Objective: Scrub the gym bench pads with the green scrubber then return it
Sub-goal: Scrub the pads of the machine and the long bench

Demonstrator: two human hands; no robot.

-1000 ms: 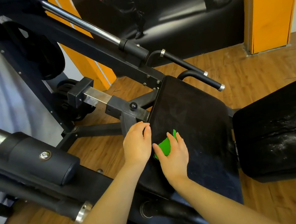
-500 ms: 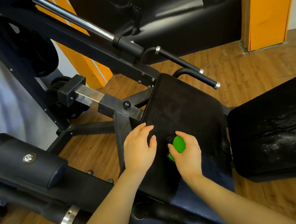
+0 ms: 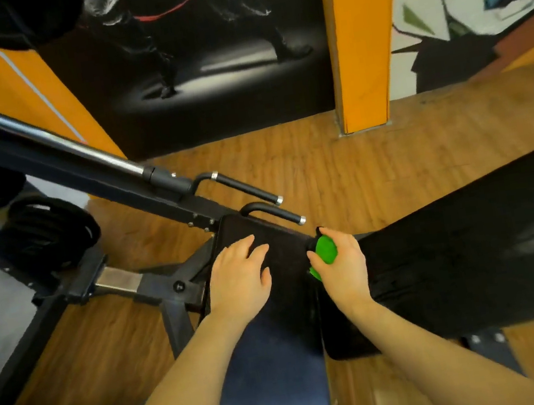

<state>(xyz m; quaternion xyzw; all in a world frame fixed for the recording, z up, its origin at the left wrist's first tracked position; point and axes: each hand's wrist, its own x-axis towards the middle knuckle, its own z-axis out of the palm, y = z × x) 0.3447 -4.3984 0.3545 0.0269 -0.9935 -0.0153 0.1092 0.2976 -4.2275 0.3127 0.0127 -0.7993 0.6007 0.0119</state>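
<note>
Right hand [image 3: 343, 269] slid scrubber [image 3: 325, 250] rightward to seat pad [image 3: 284, 258] edge, fingers gripping it; next pad [image 3: 475, 258] immediately right; left hand [image 3: 239, 281] flat, bracing.

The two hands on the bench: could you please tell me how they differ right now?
The left hand lies flat with fingers spread on the seat pad, holding nothing; the right hand curls around the green scrubber. The left sits mid-pad, the right at the pad's right edge. Both are bare.

Pretty evenly lit indoors, soft shadows. Motion blur all over, worst toward edges. Wide-angle bend on the orange wall pillar [image 3: 360, 35]. Faint sheen on the glossy black vinyl bench pad [image 3: 492, 238].
</note>
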